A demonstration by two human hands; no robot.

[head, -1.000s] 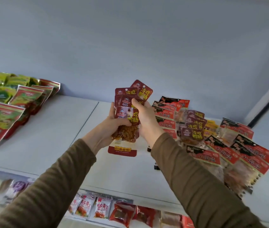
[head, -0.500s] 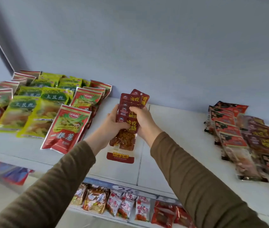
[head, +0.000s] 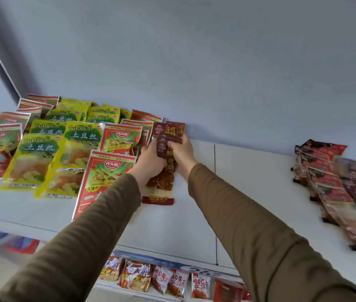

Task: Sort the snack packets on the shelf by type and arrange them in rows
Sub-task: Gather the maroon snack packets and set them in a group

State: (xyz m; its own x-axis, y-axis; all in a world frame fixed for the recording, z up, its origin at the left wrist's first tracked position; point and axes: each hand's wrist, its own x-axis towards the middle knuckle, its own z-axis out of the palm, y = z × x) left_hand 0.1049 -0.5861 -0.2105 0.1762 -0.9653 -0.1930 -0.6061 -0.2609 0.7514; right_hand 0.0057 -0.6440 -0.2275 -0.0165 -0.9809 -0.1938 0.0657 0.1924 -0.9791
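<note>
While both hands, left hand [head: 151,159] and right hand [head: 182,154], clamp fingers on several maroon packets [head: 168,144], red-green packets [head: 105,179] crowd the shelf [head: 249,192] just left.

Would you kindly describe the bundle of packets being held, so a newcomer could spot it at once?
Start at the white shelf and find the rows of yellow and red packets on its left part. Just right of them, both hands grip a fanned bundle of dark maroon packets. Unlike its neighbours, it is narrower, maroon with yellow lettering, and held rather than lying in a row.

Head view looks down, close over shelf [head: 172,225].
</note>
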